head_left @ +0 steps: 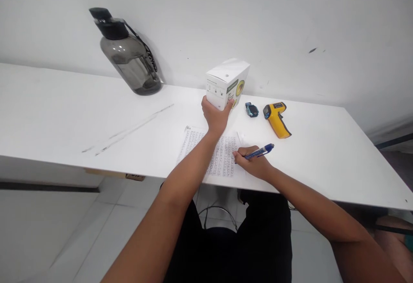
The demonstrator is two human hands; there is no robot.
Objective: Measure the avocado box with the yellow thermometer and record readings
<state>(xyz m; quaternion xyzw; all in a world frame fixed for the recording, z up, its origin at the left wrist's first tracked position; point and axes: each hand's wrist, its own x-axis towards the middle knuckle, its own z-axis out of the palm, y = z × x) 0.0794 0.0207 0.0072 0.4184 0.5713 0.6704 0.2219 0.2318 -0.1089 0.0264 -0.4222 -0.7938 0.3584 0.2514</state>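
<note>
My left hand point(217, 116) is wrapped round the lower near end of a white box point(226, 81) with avocado pictures on its right side. The box stands near the wall, tilted in the view. In my right hand point(254, 162) is a blue pen point(260, 151), held in a writing grip, its tip hidden by the fingers. That hand rests on the right edge of a paper sheet point(227, 156) covered in rows of small printed or written marks. My left forearm crosses over the sheet and hides part of it.
A yellow infrared thermometer point(278, 119) and a small blue-green device with a dark screen point(252, 110) lie right of the box. A large grey water bottle point(129, 55) stands at the back left against the wall point(274, 25). The white table's point(135, 158) front edge runs before my lap.
</note>
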